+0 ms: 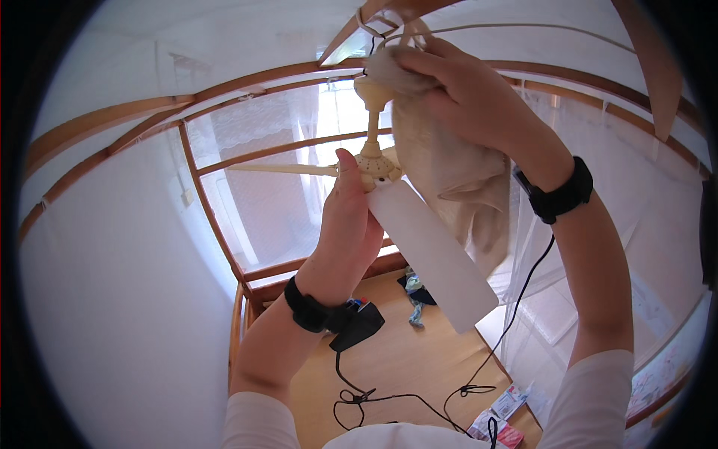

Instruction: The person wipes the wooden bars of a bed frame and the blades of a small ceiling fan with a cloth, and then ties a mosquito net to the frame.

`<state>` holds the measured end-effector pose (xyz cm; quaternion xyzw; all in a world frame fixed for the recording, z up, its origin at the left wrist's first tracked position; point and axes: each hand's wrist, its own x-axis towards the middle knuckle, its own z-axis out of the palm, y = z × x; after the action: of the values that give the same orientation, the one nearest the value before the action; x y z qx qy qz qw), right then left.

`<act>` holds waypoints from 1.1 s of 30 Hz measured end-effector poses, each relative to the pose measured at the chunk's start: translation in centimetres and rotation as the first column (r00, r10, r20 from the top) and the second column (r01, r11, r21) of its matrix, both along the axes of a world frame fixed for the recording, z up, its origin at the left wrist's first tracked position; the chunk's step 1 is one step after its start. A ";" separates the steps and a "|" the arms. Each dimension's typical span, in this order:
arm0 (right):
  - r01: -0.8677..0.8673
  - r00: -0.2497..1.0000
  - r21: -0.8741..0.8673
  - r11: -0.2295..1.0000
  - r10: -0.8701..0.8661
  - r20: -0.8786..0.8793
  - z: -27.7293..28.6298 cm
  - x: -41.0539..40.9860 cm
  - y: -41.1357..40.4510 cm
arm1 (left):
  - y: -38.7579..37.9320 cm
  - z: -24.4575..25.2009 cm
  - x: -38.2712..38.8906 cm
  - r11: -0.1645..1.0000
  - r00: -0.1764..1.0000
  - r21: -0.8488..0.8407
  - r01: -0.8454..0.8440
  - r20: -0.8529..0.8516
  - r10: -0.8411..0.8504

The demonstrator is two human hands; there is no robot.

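Observation:
A small cream hanging fan (374, 163) hangs from a wooden beam by its stem, a cup-shaped cover at the top. My left hand (353, 207) holds the fan's hub from below, its thumb up beside the hub. One pale blade (432, 252) slants down to the right, another (280, 168) points left. Up at the top cover (371, 90), my right hand (454, 90) grips a beige cloth (460, 163), bunched against the cover and hanging down behind the blade. The cloth hides part of the fan.
Wooden frame rails (291, 147) with sheer white netting surround me. A cable (505, 26) runs along the top. Below, a wooden board (387, 359) bears crumpled fabric (416, 294), printed packets (507, 401) and black cords (404, 396) from my wrist devices. A white wall stands left.

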<state>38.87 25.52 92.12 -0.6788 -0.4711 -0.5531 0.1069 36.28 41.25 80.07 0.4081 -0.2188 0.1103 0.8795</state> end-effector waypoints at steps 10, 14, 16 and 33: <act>-0.199 0.662 0.321 0.926 0.369 -0.652 1.1 1.9 -0.8 | -0.9 0.2 -0.6 0.993 0.993 0.014 0.118 0.008 -0.118; -0.333 0.434 0.256 0.908 0.389 -0.813 1.7 0.3 0.3 | -0.7 0.3 0.2 0.986 0.988 -0.080 0.147 0.058 -0.142; -0.349 0.451 0.278 0.895 0.420 -0.787 0.5 0.0 -1.0 | 0.6 -0.1 0.6 0.984 0.984 -0.061 0.164 0.072 -0.160; 0.507 0.717 0.539 0.673 -0.676 0.170 0.3 -3.5 -4.3 | -0.2 -0.1 1.2 0.999 0.996 -0.023 0.044 0.073 -0.042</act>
<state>35.33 21.17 92.38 -0.6390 -0.0884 -0.7640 -0.0128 37.51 41.02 79.94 0.3879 -0.2579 0.1087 0.8782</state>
